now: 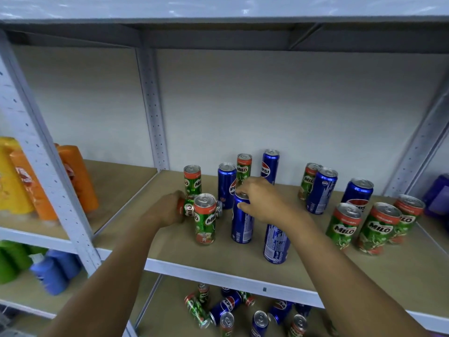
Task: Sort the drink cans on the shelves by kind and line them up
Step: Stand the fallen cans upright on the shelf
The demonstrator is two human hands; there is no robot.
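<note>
Big grey metal shelving unit (pixel 155 122) fills the view, and the action is on its wooden middle shelf (pixel 315 268), where Milo and Pepsi cans stand mixed together. Off to the left, orange bottles (pixel 77 176) and a yellow one (pixel 9 176) sit in the neighbouring bay, with blue bottles (pixel 52 273) and green ones (pixel 12 261) a level down. On the lower shelf (pixel 167 312) more cans are scattered, several tipped on their sides.

Right hand (pixel 262 200) comes over the top of an upright blue Pepsi can (pixel 241 224) near the middle of the shelf, fingers curled down round its rim and upper wall. Left hand (pixel 170 210) is wrapped round a Milo can lying sideways (pixel 188 210), tucked behind an upright Milo can (pixel 205 218) at the front.

Just right of the gripped Pepsi, another Pepsi can (pixel 275 244) stands partly hidden under the right forearm. Further back, two Pepsi cans (pixel 226 184) and two Milo cans (pixel 192 181) stand upright. On the right, three Milo cans (pixel 343 226) cluster at the front, with Pepsi cans (pixel 321 190) behind them.
</note>
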